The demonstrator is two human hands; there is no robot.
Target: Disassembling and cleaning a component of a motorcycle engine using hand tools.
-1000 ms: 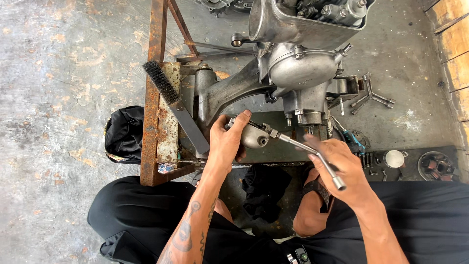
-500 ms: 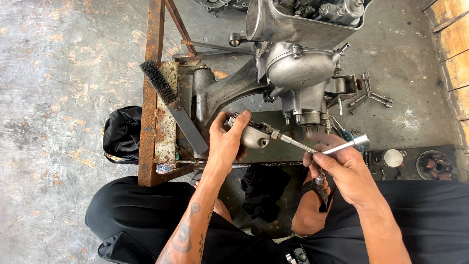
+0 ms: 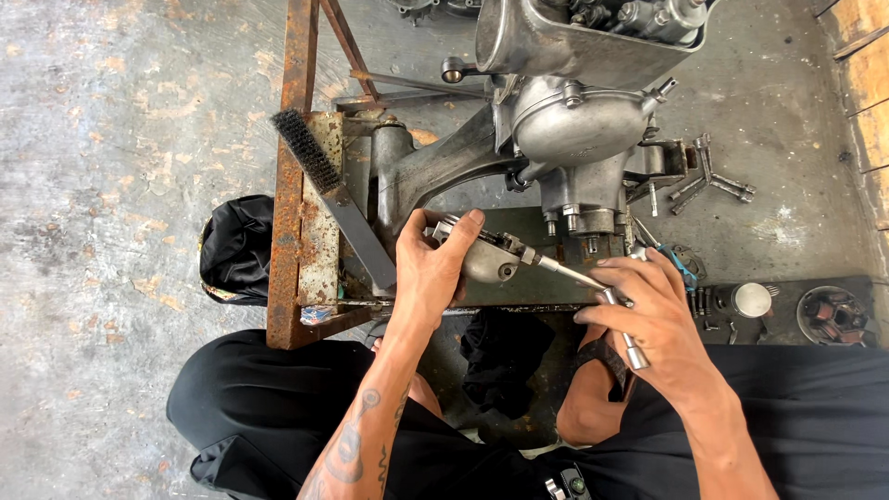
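Note:
My left hand (image 3: 433,268) clamps a small silver metal part (image 3: 488,259) against the green plate (image 3: 519,282) of a rusty stand. My right hand (image 3: 648,315) grips the handle of a T-shaped socket wrench (image 3: 593,296). The wrench's shaft runs up-left into the small part. A large grey motorcycle engine case (image 3: 565,120) sits on the stand just above both hands.
A wire brush (image 3: 319,181) lies on the rusty frame (image 3: 285,185) to the left. A black cloth (image 3: 236,245) sits on the concrete floor at left. Loose wrenches (image 3: 713,181), a small cup (image 3: 750,298) and a round part (image 3: 829,315) lie at right.
My right hand has swung the wrench handle from pointing down-right, up to level, then back down-right. My left hand has stayed on the small part.

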